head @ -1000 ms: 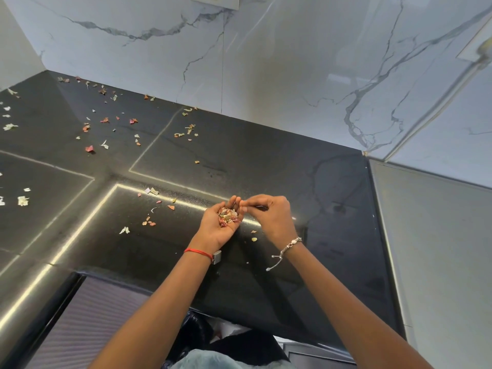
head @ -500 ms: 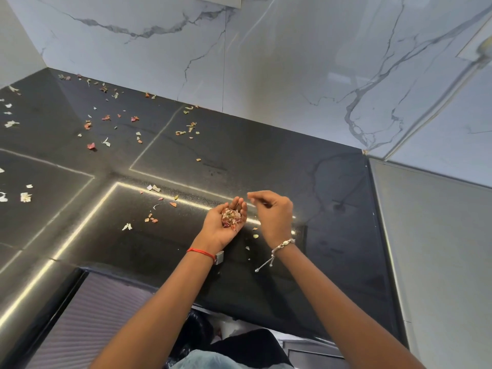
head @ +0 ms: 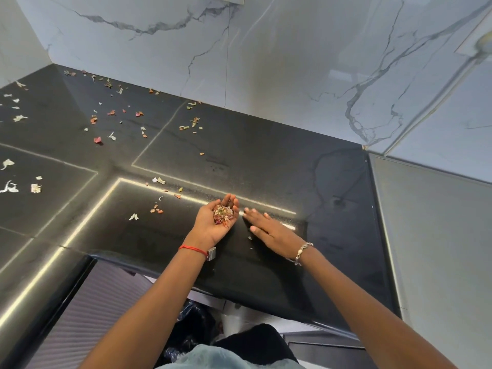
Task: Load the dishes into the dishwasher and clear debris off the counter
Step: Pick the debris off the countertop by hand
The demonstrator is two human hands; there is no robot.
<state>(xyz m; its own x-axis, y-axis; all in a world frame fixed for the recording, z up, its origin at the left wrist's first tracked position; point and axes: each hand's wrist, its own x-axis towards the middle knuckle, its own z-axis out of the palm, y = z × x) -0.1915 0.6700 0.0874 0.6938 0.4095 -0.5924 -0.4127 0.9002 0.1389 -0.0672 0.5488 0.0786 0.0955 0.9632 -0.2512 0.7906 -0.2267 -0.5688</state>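
Note:
My left hand (head: 207, 227) is held palm up over the black counter (head: 266, 161), fingers cupped round a small pile of pink and white debris (head: 222, 213). Just to its right, my right hand (head: 269, 230) lies flat with straight fingers on the counter, palm down. Tiny scraps (head: 249, 237) sit by its thumb. More debris lies loose on the counter: a few bits (head: 157, 209) left of my left hand, a cluster (head: 191, 123) near the wall, pink pieces (head: 98, 139) further left, and white shreds (head: 34, 187) at the far left. No dishes or dishwasher are in view.
A white marble wall (head: 266, 62) backs the counter. A grey panel (head: 439, 235) bounds it on the right. Below the counter's front edge are a ribbed grey surface (head: 80, 315) at the left and a black bag (head: 191, 328) in front of me.
My right hand has left my left palm, opened from a pinch and dropped flat onto the counter. My left hand stays cupped with the pile.

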